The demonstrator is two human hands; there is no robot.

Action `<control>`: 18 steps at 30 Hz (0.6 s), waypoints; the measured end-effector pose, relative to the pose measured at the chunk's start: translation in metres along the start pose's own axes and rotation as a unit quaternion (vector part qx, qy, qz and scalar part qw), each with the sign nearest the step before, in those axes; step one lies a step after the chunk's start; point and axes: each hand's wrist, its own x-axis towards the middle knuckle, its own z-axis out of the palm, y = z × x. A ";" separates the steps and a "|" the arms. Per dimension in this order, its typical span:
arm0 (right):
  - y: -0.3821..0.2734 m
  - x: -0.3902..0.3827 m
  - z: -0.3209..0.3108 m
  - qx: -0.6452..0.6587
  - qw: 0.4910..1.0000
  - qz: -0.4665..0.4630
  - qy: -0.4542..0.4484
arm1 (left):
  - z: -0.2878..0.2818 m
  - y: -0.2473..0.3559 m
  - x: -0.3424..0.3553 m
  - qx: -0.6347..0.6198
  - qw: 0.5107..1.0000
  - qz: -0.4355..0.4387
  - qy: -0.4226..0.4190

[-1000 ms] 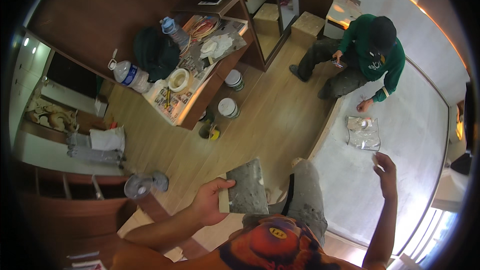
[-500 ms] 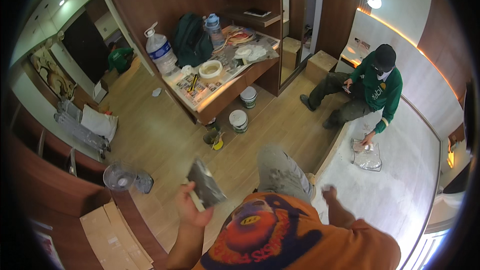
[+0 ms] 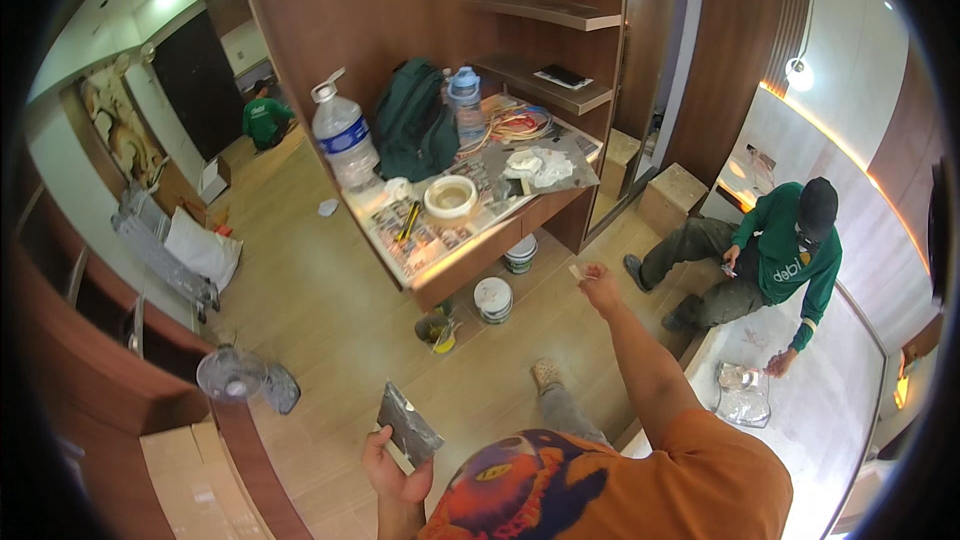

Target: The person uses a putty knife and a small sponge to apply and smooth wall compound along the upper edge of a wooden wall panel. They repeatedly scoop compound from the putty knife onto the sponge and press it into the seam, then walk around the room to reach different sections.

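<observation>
My left hand (image 3: 398, 478) is closed around the edge of a flat grey scraper (image 3: 408, 424), its broad blade smeared with a whitish residue. Out in front of the desk, my right hand (image 3: 600, 290) pinches a small flat pale piece (image 3: 577, 273) whose kind I cannot make out. Beyond it is the desk's corner, where a grey metal sheet (image 3: 580, 176) bears a heap of white putty (image 3: 540, 168). A white ring-shaped tub (image 3: 450, 198) and a yellow-and-black cutter knife (image 3: 408, 222) lie on newspaper beside it.
A co-worker (image 3: 795, 250) sits on the white platform's edge (image 3: 705, 360), one hand near a clear plastic bag (image 3: 742, 400). Paint buckets (image 3: 493, 298) stand under the desk. A large water jug (image 3: 345, 135), backpack (image 3: 418, 120) and blue bottle (image 3: 466, 105) stand on top. A fan (image 3: 230, 375) is at left.
My right arm has swung forward and up from beside the platform toward the desk. My body has moved closer to the desk. The scraper stays in my left hand, slightly lower.
</observation>
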 end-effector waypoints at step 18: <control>-0.024 0.349 -0.040 -0.089 0.991 -0.061 0.080 | 0.223 -0.072 0.314 0.102 0.991 -0.032 0.078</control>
